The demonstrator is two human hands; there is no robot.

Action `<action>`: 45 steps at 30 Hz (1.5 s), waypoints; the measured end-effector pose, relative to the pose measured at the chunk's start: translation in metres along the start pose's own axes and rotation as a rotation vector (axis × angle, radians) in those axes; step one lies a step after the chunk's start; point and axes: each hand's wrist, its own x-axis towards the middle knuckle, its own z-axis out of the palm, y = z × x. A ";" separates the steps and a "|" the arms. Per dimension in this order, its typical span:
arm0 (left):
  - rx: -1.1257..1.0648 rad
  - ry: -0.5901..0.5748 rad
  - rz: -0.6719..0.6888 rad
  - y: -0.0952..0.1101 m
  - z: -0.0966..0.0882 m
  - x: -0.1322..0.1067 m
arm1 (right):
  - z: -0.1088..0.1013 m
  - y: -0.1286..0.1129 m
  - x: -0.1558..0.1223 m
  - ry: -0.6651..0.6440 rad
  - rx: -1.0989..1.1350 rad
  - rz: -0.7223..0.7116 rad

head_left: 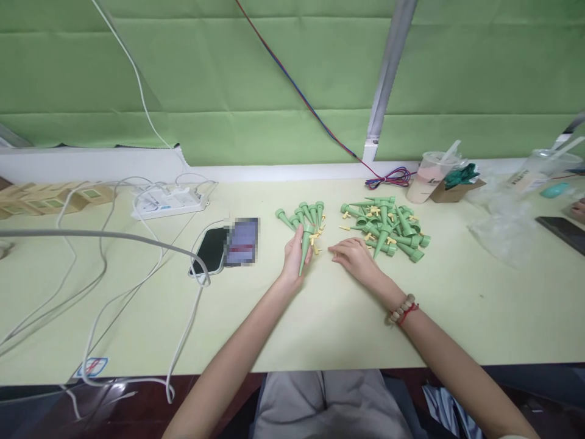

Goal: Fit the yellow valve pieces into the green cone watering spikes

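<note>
My left hand (292,257) is closed around a green plastic watering spike (304,249), its wide cap upward and its narrow tip pointing toward me. Just beyond this hand lies a small row of green spikes (312,210), several of them side by side. Little yellow valve pieces (315,239) show beside the held spike. To the right, my right hand (354,256) hovers low over the table with its fingers pinched together; whatever is between them is too small to name. It is at the near left edge of a loose pile of green spikes (384,228) mixed with yellow valves.
Two phones (210,251) lie left of my hands, with white cables (155,244) looping across the table. A power strip (169,202) sits behind. At the right are a drink cup (429,177), a small cardboard box (450,192), plastic bags (498,231) and another phone (562,233).
</note>
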 end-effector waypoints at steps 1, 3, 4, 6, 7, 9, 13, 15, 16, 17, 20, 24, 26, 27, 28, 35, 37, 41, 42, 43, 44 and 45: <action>0.003 -0.011 -0.003 0.001 0.000 -0.001 | -0.001 0.000 0.001 0.018 0.006 0.017; 0.037 -0.028 0.017 0.002 0.002 -0.003 | -0.002 -0.001 0.002 0.074 0.070 0.071; 0.066 -0.032 0.040 0.003 0.002 -0.003 | -0.003 -0.002 0.002 0.116 0.151 0.119; 0.128 -0.034 0.088 0.004 0.004 -0.005 | -0.005 -0.006 0.002 0.199 0.427 0.259; 0.151 -0.033 0.107 0.004 0.004 -0.005 | -0.006 -0.009 0.002 0.232 0.593 0.334; 0.164 -0.032 0.122 0.003 0.005 -0.005 | -0.011 -0.018 0.003 0.268 0.878 0.444; 0.142 -0.024 0.118 0.001 0.005 -0.005 | -0.021 -0.034 0.003 0.298 1.091 0.429; 0.133 -0.022 0.129 -0.001 0.006 -0.006 | -0.023 -0.038 0.002 0.317 1.081 0.360; 0.132 -0.021 0.137 -0.001 0.006 -0.006 | -0.023 -0.039 0.001 0.336 1.047 0.322; 0.136 -0.021 0.145 -0.001 0.006 -0.006 | -0.023 -0.040 0.001 0.360 1.001 0.289; 0.165 -0.034 0.159 0.000 0.006 -0.008 | -0.021 -0.039 -0.001 0.405 0.886 0.238; 0.229 -0.058 0.178 0.001 0.007 -0.008 | -0.023 -0.039 -0.001 0.378 0.847 0.232; 0.271 -0.048 0.205 0.000 0.006 -0.008 | -0.025 -0.041 -0.001 0.373 0.805 0.218; 0.298 -0.044 0.224 0.000 0.006 -0.008 | -0.026 -0.042 -0.002 0.375 0.782 0.214; 0.326 -0.044 0.244 -0.001 0.006 -0.008 | -0.027 -0.043 -0.002 0.376 0.767 0.221; 0.418 -0.058 0.333 -0.008 0.003 -0.012 | -0.024 -0.046 -0.001 0.212 0.943 0.459; 0.429 -0.054 0.345 -0.009 0.002 -0.012 | -0.023 -0.045 -0.001 0.164 0.990 0.476; 0.455 -0.065 0.349 -0.011 0.003 -0.011 | -0.020 -0.044 -0.001 0.091 0.987 0.473; 0.453 -0.065 0.343 -0.011 0.003 -0.011 | -0.019 -0.044 -0.002 0.085 0.974 0.459; 0.444 -0.060 0.335 -0.011 0.003 -0.011 | -0.018 -0.043 -0.002 0.090 0.954 0.437; 0.432 -0.053 0.326 -0.011 0.004 -0.010 | -0.017 -0.042 -0.002 0.112 0.921 0.410; 0.419 -0.045 0.316 -0.011 0.004 -0.009 | -0.016 -0.042 -0.002 0.148 0.874 0.376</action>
